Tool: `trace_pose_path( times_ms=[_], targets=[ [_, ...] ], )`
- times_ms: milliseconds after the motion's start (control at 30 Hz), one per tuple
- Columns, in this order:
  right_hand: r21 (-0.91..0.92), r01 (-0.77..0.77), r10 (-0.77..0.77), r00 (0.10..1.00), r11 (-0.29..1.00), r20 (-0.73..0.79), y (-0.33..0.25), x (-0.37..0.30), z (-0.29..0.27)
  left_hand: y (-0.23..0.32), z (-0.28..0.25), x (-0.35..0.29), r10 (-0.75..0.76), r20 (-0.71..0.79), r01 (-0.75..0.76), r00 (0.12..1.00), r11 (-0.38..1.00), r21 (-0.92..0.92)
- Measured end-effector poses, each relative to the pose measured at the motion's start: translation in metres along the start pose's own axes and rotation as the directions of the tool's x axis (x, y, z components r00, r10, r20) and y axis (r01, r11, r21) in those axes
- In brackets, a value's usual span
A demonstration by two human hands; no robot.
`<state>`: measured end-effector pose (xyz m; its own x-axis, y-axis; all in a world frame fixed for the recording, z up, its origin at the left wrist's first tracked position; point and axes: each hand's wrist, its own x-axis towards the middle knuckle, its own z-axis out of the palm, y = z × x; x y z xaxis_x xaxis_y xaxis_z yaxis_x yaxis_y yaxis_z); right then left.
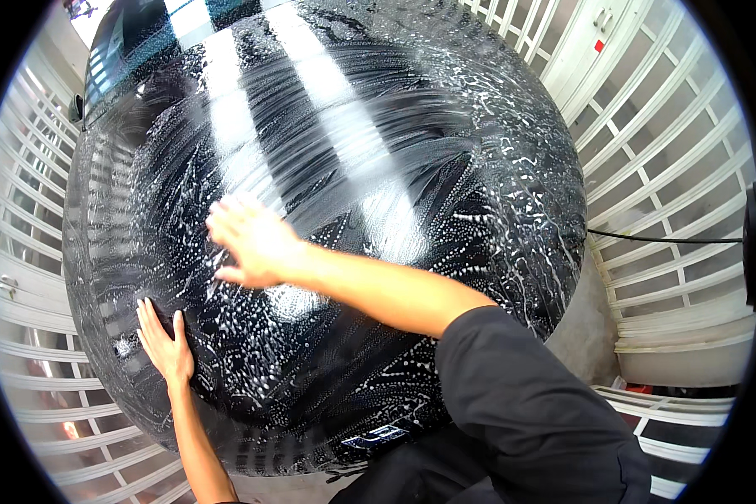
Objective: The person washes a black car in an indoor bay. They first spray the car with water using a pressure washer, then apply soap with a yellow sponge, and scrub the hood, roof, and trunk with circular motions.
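Both hands open, holding nothing: right hand [256,244] nearer the middle of the car [336,185], left hand [170,349] by its left edge; long axis runs away, toward upper left.

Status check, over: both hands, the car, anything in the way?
Left hand open, resting on the car. Right hand open over its hood, motion-blurred. Dark hood streaked with suds. Black cable off right, apart from both hands.
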<state>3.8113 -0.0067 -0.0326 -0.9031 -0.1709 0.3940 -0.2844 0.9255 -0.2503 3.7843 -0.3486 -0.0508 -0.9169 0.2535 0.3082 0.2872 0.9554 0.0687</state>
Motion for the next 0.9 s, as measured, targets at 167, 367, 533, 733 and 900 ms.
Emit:
trace_pose_path(
  times_ms=[167,367,533,733,900],
  targets=[
    [-0.282,-0.62,0.632,0.773,0.732,-0.057,0.199,-0.081,-0.155,-0.005,0.002,-0.01,0.001,-0.022,0.0,1.0,1.0,0.02],
    [-0.195,-0.656,0.638,0.754,0.729,-0.153,0.204,-0.041,-0.126,-0.001,0.004,-0.01,0.013,-0.031,-0.012,0.999,0.999,0.031],
    [-0.084,0.011,-0.006,0.998,0.996,0.059,-0.022,0.098,0.018,0.017,-0.003,0.005,0.009,0.039,-0.007,0.999,0.999,-0.034],
    [-0.102,-0.407,0.388,0.907,0.908,-0.165,0.166,0.096,-0.052,0.009,-0.005,-0.003,-0.028,0.062,0.029,0.998,0.999,-0.023],
    [-0.351,-0.776,0.767,0.609,0.524,-0.201,0.351,0.013,-0.162,0.014,-0.01,-0.01,-0.031,0.041,0.032,0.999,0.999,-0.004]
  ],
)
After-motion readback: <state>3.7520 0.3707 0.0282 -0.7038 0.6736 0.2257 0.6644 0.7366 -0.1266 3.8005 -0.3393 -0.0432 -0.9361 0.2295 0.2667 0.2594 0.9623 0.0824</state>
